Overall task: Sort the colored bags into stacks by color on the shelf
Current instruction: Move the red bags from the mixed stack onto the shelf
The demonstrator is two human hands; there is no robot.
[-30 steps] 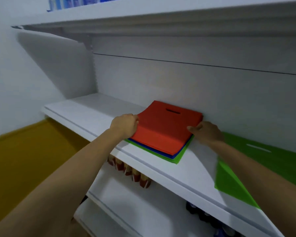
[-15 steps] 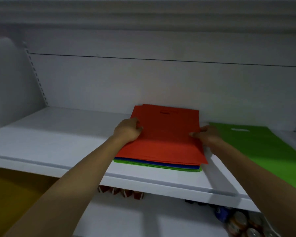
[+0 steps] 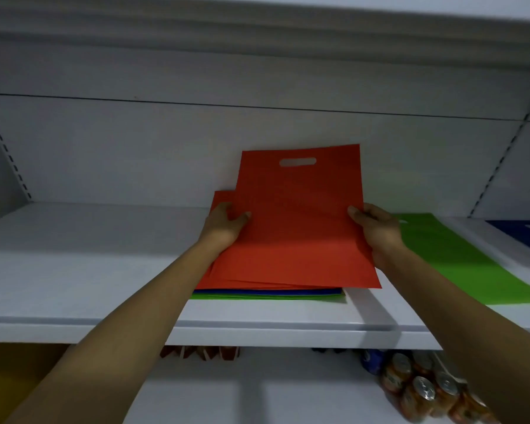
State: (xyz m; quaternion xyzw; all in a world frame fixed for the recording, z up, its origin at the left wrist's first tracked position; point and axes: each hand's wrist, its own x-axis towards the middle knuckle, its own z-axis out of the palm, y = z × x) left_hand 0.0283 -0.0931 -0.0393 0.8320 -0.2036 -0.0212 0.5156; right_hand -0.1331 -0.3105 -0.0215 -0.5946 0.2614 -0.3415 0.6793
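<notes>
Two hands are on the top red bag (image 3: pixel 297 224) in the middle of the frame, one at each side edge. My left hand (image 3: pixel 225 228) pinches the bag's left edge, thumb lying on the upper face and the other fingers hidden beneath. My right hand (image 3: pixel 377 228) grips the right edge the same way, thumb on top and fingers curled behind. The bag is tilted, its far end raised toward the back panel so that the handle cutout (image 3: pixel 297 162) shows pale against the red, while its near end overhangs the pile (image 3: pixel 266 293) below. That pile sits on the white shelf (image 3: pixel 74 270) at centre frame; more red sheets lie just under the held one, then a thin blue edge, then green at the bottom. To the right of my right hand a green bag (image 3: pixel 459 264) lies flat on the same shelf, and at the far right edge of the frame I see the corner of a blue bag (image 3: pixel 523 235), apart from the green one. Down in the lower right, on the shelf beneath, stands a cluster of drink cans (image 3: pixel 423 390); the small brownish items (image 3: pixel 202 351) at lower centre are too dim for me to identify.
</notes>
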